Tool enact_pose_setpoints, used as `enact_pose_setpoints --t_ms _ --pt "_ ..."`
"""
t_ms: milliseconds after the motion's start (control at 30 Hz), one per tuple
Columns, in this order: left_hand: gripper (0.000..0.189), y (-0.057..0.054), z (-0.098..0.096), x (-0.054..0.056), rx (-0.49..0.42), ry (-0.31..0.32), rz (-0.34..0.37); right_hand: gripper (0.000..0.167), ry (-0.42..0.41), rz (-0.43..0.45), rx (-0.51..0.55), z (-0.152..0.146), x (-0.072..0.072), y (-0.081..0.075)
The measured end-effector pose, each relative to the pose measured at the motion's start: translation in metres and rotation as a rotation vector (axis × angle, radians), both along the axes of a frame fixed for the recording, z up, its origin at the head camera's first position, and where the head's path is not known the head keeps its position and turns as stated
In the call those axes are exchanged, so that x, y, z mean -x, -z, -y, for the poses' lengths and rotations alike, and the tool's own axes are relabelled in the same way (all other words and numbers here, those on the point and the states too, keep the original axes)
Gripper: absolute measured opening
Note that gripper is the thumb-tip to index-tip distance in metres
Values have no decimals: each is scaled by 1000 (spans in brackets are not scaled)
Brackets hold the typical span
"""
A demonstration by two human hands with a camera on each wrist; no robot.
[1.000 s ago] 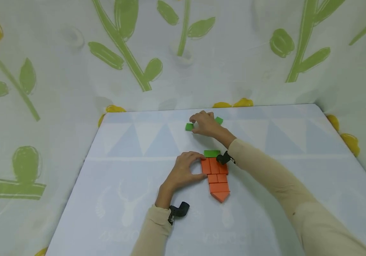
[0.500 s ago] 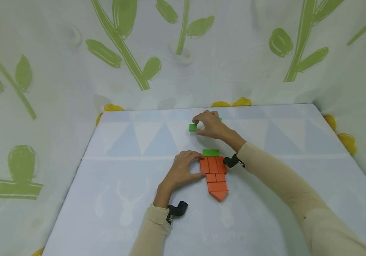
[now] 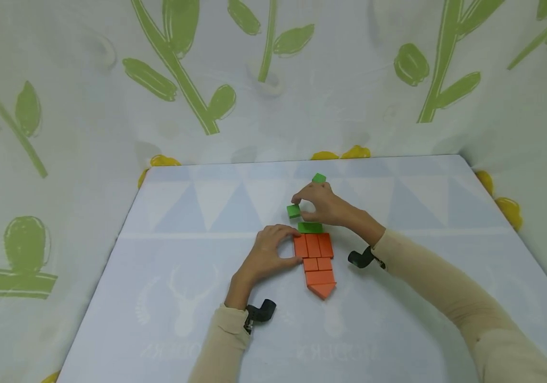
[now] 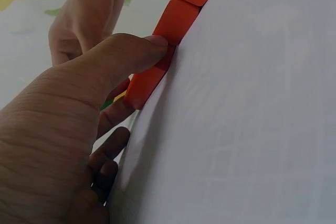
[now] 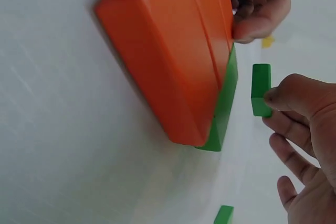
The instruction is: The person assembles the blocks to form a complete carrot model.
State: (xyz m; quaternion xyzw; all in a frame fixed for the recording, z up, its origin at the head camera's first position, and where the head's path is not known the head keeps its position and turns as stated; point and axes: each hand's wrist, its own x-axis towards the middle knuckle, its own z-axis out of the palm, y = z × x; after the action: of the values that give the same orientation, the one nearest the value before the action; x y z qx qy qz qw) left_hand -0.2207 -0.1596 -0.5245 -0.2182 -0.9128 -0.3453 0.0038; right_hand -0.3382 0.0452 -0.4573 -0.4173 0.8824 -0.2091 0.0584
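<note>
Several orange building blocks lie joined flat on the table, with a pointed one at the near end. A long green block lies along their far edge. My left hand holds the left orange block between thumb and index finger at its two ends; in the left wrist view the thumb presses the orange side. My right hand pinches a small green block by thumb and fingertips, just beyond the long green one and apart from it.
Another green block lies near the table's far edge, behind my right hand. The patterned pale table meets a cloth wall printed with leaves at the back. A small black camera is worn on my right wrist.
My right hand has taken hold of the small green block and brought it nearer, toward the long green block. The left hand keeps its place at the orange blocks.
</note>
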Motion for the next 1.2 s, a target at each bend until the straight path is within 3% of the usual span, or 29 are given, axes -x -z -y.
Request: enact_pose_setpoints --t_ms 633,800,1033,1200 --pt "53 0 1 1 3 12 -22 33 -20 53 -19 -6 -4 16" --pt "53 0 1 1 14 3 -18 36 22 79 -3 -9 -1 12" --pt "54 0 1 2 30 0 -8 33 117 4 53 -15 10 8" --pt "54 0 1 2 15 4 -14 35 51 59 55 -11 5 9"
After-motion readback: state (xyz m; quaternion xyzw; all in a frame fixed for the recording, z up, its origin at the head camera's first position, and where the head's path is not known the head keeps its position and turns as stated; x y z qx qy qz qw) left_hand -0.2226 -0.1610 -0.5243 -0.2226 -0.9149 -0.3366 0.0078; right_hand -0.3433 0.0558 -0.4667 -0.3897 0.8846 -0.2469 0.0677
